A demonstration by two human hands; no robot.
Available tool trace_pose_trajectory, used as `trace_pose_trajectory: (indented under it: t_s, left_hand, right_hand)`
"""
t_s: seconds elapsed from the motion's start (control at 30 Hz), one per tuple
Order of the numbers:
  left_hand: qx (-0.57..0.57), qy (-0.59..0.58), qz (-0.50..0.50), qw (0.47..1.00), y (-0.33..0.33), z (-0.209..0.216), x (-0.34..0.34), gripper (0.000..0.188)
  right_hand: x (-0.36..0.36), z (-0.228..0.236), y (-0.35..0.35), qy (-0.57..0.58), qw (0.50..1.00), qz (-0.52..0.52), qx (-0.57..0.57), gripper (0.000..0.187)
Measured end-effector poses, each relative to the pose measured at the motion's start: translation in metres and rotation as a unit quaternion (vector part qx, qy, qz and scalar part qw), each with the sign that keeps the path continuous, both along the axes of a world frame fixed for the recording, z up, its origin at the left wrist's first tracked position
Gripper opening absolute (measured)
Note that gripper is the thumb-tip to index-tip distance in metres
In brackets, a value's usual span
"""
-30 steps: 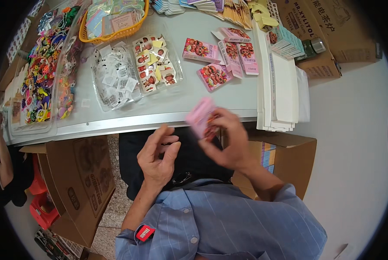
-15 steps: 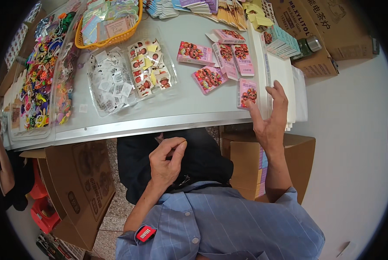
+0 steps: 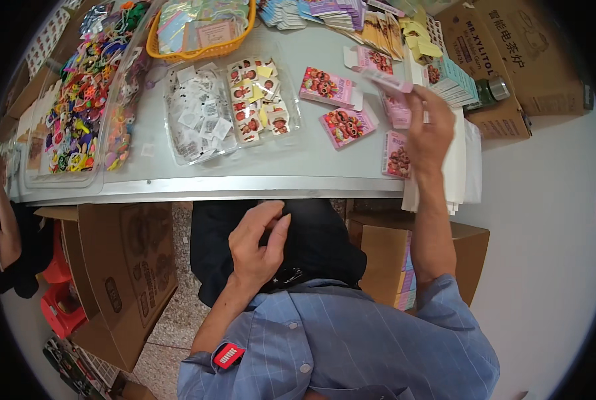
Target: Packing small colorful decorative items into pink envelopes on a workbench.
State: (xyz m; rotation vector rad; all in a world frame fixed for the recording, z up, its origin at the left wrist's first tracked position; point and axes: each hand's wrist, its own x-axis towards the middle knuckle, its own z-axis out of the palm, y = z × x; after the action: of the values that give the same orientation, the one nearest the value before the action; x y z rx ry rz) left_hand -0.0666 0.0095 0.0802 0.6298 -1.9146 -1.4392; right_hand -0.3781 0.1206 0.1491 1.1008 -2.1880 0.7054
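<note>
My right hand is raised over the table's right side, its fingers closed on a thin pink carton blurred by motion. Beneath it, another pink carton lies partly hidden. A pink carton lies by the wrist near the table edge. Farther left are two pink cartons with red cartoon figures, one upper and one lower. Behind the lifted one lies a carton with a flap out. My left hand hovers above my lap, fingers curled, a small gap between thumb and forefinger, nothing visible in it.
A clear tray holds small white packets and printed stickers. Behind it stands a yellow basket of cards. Colourful trinkets fill a bin at left. Card stacks line the back. An open cardboard box stands below the table; another person's arm shows far left.
My right hand has moved up and away from the near carton, and now lifts a pink carton from the group behind. My left thumb and forefinger have parted slightly. The view has shifted.
</note>
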Motion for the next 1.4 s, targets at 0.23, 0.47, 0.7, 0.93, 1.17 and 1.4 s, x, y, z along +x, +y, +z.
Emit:
trace_pose_trajectory:
  t_s: [0.23,0.47,0.7,0.93,1.17,1.4]
  left_hand:
    - [-0.303,0.055,0.024,0.951,-0.035,0.065,-0.021,0.062]
    - [-0.026,-0.058,-0.063,0.996,-0.031,0.035,0.021,0.046]
    - [0.342,0.025,0.013,0.939,-0.030,0.032,0.041,0.039]
    - [0.355,0.061,0.051,0.931,-0.031,0.022,0.050,0.044]
    - [0.375,0.057,0.040,0.924,-0.035,0.009,0.048,0.043]
    - [0.365,0.100,0.051,0.924,-0.036,0.015,0.038,0.047]
  right_hand:
    - [0.091,0.066,-0.011,-0.205,0.886,0.402,0.110,0.019]
    - [0.097,0.041,-0.077,-0.308,0.830,0.423,0.191,0.018]
    - [0.032,0.024,-0.254,-0.068,0.921,0.371,0.094,0.034]
    - [0.016,0.005,-0.327,0.090,0.900,0.368,0.217,0.040]
    - [0.006,0.007,-0.323,0.105,0.883,0.414,0.192,0.035]
    - [-0.012,0.012,-0.314,-0.085,0.863,0.485,0.108,0.023]
